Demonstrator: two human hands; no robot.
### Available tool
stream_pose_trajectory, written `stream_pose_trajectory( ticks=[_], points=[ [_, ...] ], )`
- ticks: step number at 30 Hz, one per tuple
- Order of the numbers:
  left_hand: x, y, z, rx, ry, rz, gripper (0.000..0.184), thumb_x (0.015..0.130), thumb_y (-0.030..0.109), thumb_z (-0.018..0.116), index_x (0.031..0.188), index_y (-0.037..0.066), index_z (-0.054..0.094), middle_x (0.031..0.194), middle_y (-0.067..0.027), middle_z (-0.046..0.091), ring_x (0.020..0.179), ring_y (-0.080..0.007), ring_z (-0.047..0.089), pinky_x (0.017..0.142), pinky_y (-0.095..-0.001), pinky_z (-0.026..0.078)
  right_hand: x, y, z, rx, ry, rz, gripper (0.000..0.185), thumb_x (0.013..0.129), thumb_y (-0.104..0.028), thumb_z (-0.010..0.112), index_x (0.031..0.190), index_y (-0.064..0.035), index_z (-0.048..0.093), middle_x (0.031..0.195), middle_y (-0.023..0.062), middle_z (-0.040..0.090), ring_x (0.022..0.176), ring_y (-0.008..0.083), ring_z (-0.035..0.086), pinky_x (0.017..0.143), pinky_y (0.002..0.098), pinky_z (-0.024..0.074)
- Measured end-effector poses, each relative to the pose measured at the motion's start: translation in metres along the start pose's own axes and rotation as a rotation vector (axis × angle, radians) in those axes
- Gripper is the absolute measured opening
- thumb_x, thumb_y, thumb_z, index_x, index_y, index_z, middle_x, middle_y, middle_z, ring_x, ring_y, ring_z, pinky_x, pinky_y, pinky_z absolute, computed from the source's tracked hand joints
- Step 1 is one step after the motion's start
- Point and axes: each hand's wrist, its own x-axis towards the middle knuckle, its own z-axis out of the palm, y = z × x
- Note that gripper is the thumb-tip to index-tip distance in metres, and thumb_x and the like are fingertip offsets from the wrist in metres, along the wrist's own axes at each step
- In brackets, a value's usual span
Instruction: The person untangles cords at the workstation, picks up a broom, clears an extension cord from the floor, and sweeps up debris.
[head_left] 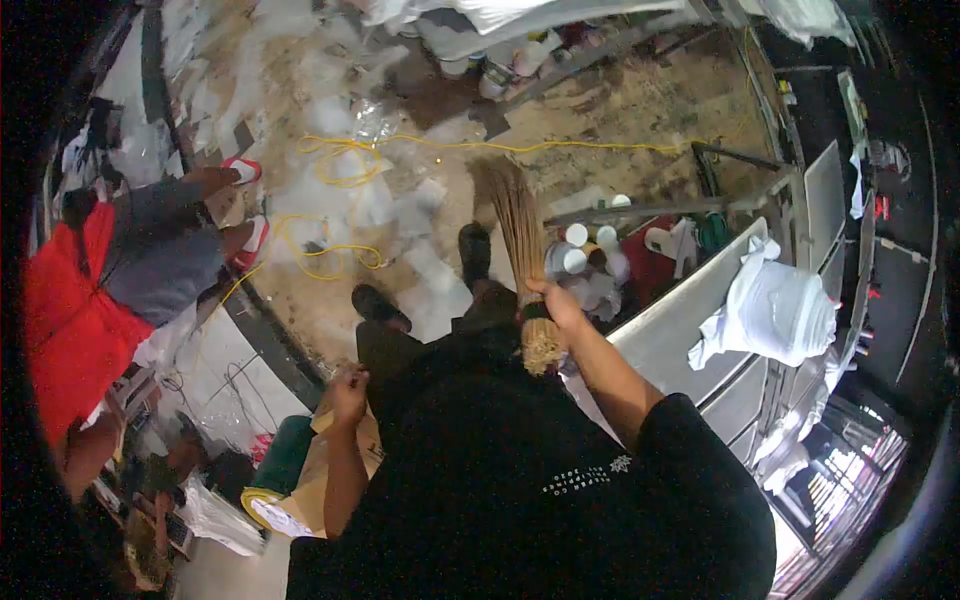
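Note:
A stick broom (517, 215) is in my right hand (556, 306), with the fingers wrapped round it just above its dark binding. Its long thin bristles point forward over the floor, and the bundled butt end lies near my black shirt. My left hand (348, 394) hangs low on the left with curled fingers, and nothing shows in them. Beside that forearm are a brown cardboard piece (312, 470) and a green roll (284, 455). Both my dark shoes (474, 250) stand on the dusty floor ahead, which is strewn with pale scraps.
A yellow cord (345, 165) runs in loops across the floor. On the left is a person in a red shirt (75, 310). White containers (577, 236) stand at a metal frame on the right, near a white cloth bundle (775, 310) on a metal-topped surface (690, 305).

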Motion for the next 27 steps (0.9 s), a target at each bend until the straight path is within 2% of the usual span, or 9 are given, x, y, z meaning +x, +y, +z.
stream_pose_trajectory(
  ticks=[3,7,9,11,14,17,23,24,27],
  points=[
    [-0.008,0.029,0.018,-0.203,-0.044,-0.241,0.024,0.087,0.019,0.058,0.103,0.001,0.060,0.085,-0.0113,0.062,0.080,-0.0159,0.057,0.070,-0.0283,0.044,-0.003,0.000,-0.001,0.237,0.183,0.060,0.031,0.083,-0.027,0.057,0.104,-0.0052,0.050,0.077,0.0086,0.056,0.065,0.0220,0.057,0.054,0.0373,0.0476],
    [0.000,-0.017,0.023,-0.249,0.000,-0.055,0.025,0.087,0.020,0.058,0.101,0.000,0.060,0.076,-0.0085,0.061,0.075,-0.0145,0.056,0.067,-0.0288,0.044,0.038,0.008,-0.021,0.146,0.415,-0.224,0.049,0.080,-0.029,0.057,0.118,-0.0028,0.041,0.098,0.0174,0.058,0.082,0.0313,0.060,0.070,0.0401,0.0493],
    [-0.008,0.007,0.016,-0.164,-0.050,-0.286,0.024,0.087,0.022,0.059,0.094,0.000,0.059,0.074,-0.0053,0.060,0.073,-0.0141,0.055,0.066,-0.0283,0.044,0.067,-0.008,-0.034,-0.704,0.611,-0.055,0.035,0.084,-0.024,0.046,0.108,-0.0038,0.061,0.110,0.0202,0.060,0.098,0.0316,0.059,0.079,0.0407,0.0468],
    [-0.003,-0.002,0.007,0.085,-0.105,-0.215,0.025,0.086,0.024,0.060,0.089,-0.001,0.057,0.078,-0.0051,0.059,0.073,-0.0152,0.054,0.067,-0.0294,0.044,0.107,-0.011,-0.063,-0.691,0.437,0.054,0.066,0.073,-0.028,0.056,0.127,0.0035,0.036,0.121,0.0280,0.050,0.103,0.0387,0.056,0.081,0.0340,0.0473],
    [0.003,0.033,0.001,0.078,-0.163,-0.069,0.024,0.088,0.017,0.056,0.102,-0.002,0.057,0.087,-0.0093,0.061,0.080,-0.0188,0.056,0.075,-0.0307,0.044,0.200,0.024,-0.105,-0.901,0.141,0.088,0.057,0.074,-0.024,0.055,0.122,0.0037,0.043,0.115,0.0227,0.056,0.101,0.0350,0.058,0.081,0.0369,0.0488],
    [0.023,0.052,-0.012,0.124,-0.106,-0.075,0.026,0.089,0.014,0.054,0.110,-0.001,0.057,0.091,-0.0110,0.062,0.083,-0.0168,0.057,0.076,-0.0287,0.044,0.154,0.020,-0.071,-0.575,-0.021,0.098,0.050,0.076,-0.024,0.057,0.118,0.0032,0.049,0.109,0.0197,0.059,0.098,0.0307,0.059,0.080,0.0411,0.0504],
    [0.088,0.064,-0.034,0.256,-0.254,0.082,0.030,0.086,0.017,0.056,0.111,0.002,0.057,0.082,-0.0095,0.062,0.071,-0.0154,0.057,0.065,-0.0298,0.045,0.110,0.073,-0.014,-0.623,0.088,0.295,0.035,0.081,-0.025,0.057,0.105,0.0009,0.058,0.099,0.0180,0.060,0.088,0.0269,0.059,0.079,0.0395,0.0484],
    [0.106,0.053,-0.041,0.218,-0.298,0.073,0.030,0.085,0.018,0.057,0.112,0.003,0.057,0.080,-0.0087,0.062,0.068,-0.0157,0.057,0.063,-0.0297,0.045,0.091,0.067,-0.016,-0.885,-0.192,-0.019,0.033,0.084,-0.024,0.053,0.105,0.0018,0.057,0.095,0.0179,0.062,0.089,0.0257,0.060,0.076,0.0375,0.0461],
    [0.157,0.025,-0.073,0.297,-0.426,0.084,0.030,0.085,0.019,0.057,0.110,0.003,0.056,0.077,-0.0077,0.060,0.067,-0.0156,0.056,0.060,-0.0285,0.045,0.042,0.113,-0.010,-0.849,0.048,-0.085,0.038,0.082,-0.028,0.049,0.105,0.0011,0.060,0.107,0.0227,0.059,0.097,0.0348,0.058,0.083,0.0404,0.0445]
  ],
)
